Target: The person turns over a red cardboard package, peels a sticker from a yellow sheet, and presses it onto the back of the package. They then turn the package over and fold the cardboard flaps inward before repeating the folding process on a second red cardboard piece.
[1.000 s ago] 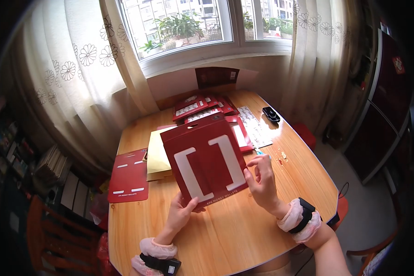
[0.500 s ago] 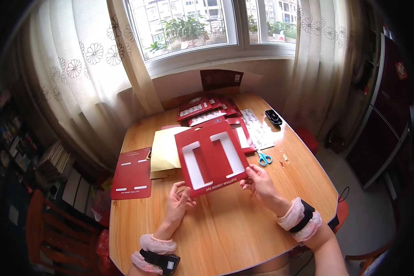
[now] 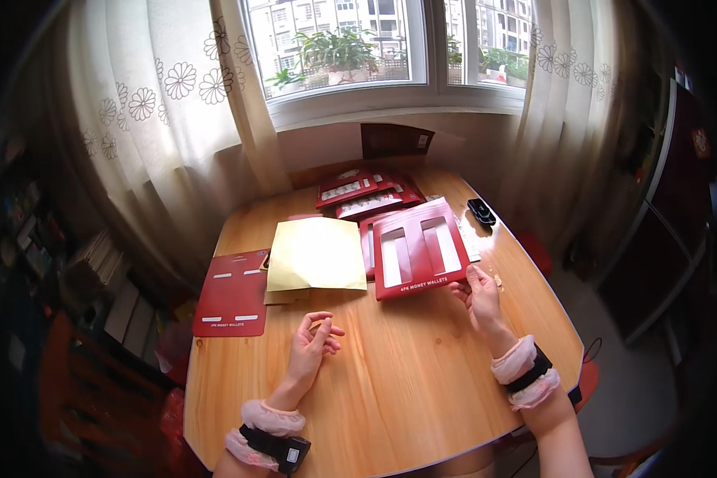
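My right hand (image 3: 479, 301) pinches the lower right corner of a red cardboard package (image 3: 413, 259) with two white cut-out windows and "4PK MONEY WALLETS" printed along its bottom. The package is tilted over the right side of the table, in front of another red package. My left hand (image 3: 311, 350) hovers above the wood with fingers loosely bent and apart, holding nothing. Beyond it lies a creased yellow paper sheet (image 3: 315, 255) on brownish sheets. A flat red card (image 3: 231, 296) with four short white slots rests at the left edge.
Several red packages (image 3: 357, 190) are piled at the back of the wooden table (image 3: 358, 382). A small black object (image 3: 480, 212) sits near the right edge, with crumbs (image 3: 498, 280) closer in. Curtains (image 3: 147, 119) flank the window behind.
My right hand has carried the red package to the right and back. My left hand has let go of it. The package now covers the blue scissors, and the yellow sheet is fully uncovered.
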